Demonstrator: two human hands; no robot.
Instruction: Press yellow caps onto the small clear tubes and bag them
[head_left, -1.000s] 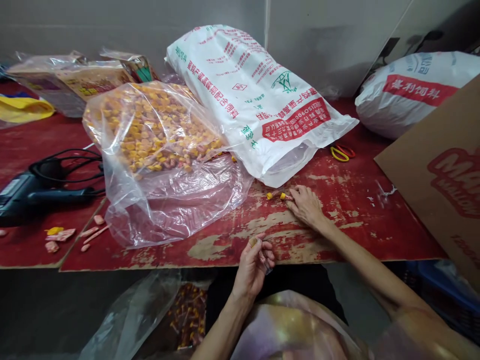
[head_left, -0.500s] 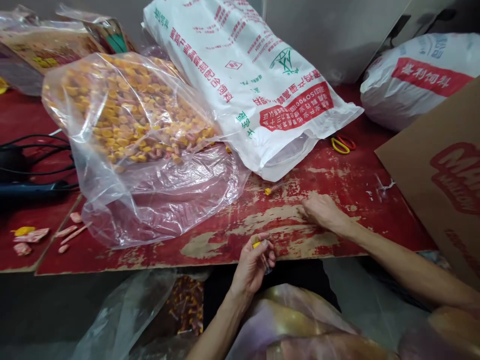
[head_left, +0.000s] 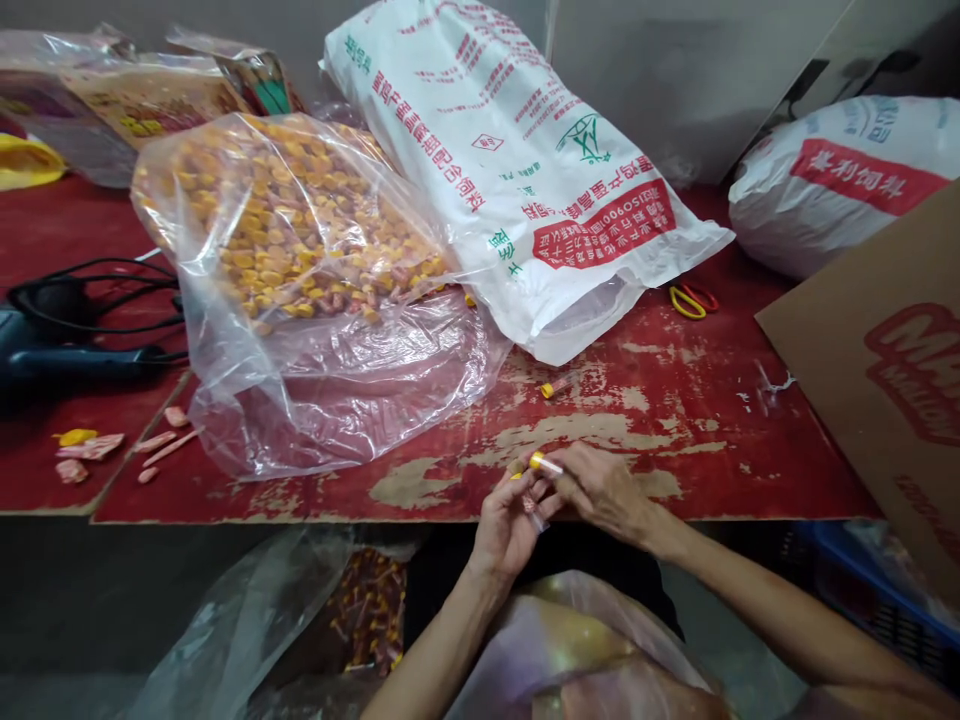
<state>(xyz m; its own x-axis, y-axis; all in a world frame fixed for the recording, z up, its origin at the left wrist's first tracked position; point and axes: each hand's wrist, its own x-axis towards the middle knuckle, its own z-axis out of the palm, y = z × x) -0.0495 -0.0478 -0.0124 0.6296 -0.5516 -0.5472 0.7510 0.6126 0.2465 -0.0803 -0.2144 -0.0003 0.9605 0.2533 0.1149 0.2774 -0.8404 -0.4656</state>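
Observation:
Near the table's front edge, my left hand (head_left: 507, 525) is closed around a small clear tube (head_left: 534, 510) with pinkish contents and a yellow cap. Just right of it, my right hand (head_left: 611, 495) pinches another yellow-capped tube (head_left: 546, 464), tilted over the left fingers. A third capped tube (head_left: 556, 386) lies on the worn red table (head_left: 757, 440) beyond the hands. At the back left, a clear plastic bag (head_left: 300, 220) holds several yellow-capped pieces.
A white printed sack (head_left: 510, 170) lies behind the hands, with yellow and red scissors (head_left: 691, 301) beside it. A cardboard box (head_left: 877, 330) and another white sack (head_left: 832, 190) stand right. Left are a dark corded tool (head_left: 82, 358) and pink pieces (head_left: 97, 447).
My right hand has moved left from the tabletop to my left hand, and a capped tube now shows in its fingers. The view has shifted slightly.

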